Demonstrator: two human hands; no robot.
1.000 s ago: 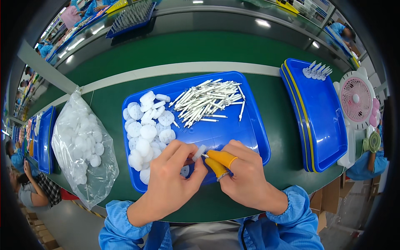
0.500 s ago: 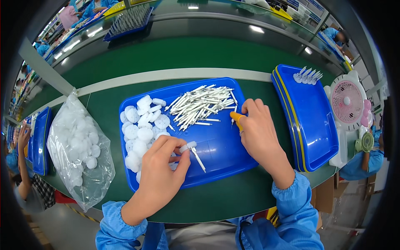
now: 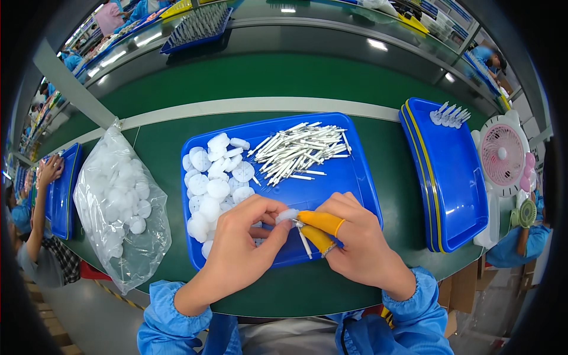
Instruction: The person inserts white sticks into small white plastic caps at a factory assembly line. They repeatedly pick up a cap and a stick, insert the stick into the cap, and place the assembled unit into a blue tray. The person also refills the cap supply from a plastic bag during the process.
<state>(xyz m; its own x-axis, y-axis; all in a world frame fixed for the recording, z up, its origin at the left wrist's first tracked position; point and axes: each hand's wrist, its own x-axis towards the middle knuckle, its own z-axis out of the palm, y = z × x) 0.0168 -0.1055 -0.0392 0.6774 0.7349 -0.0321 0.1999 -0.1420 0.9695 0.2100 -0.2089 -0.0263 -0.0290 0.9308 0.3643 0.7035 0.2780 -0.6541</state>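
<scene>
My left hand (image 3: 248,234) pinches a translucent white plastic disc (image 3: 287,216) between thumb and fingertips, over the near part of a blue tray (image 3: 349,183). A slim white stick (image 3: 305,245) with a thin lead slants down from the disc. My right hand (image 3: 355,239), with yellow finger covers (image 3: 322,222) on two fingers, is closed at the disc's right edge. Its fingertips grip what looks like another thin-leaded white stick, mostly hidden. Loose discs (image 3: 218,189) fill the tray's left side, and a pile of white sticks (image 3: 302,151) lies at its far side.
A clear bag of discs (image 3: 121,198) lies to the left. At the right, stacked blue trays (image 3: 449,183) carry several disc-and-stick pieces (image 3: 451,115), beside a pink-and-white fan (image 3: 502,152). A conveyor belt (image 3: 266,77) runs beyond the table. Other people work around.
My right hand has moved left and nearer from the stick pile to the disc in my left hand. The left hand keeps its pinch and now sits slightly to the right in view.
</scene>
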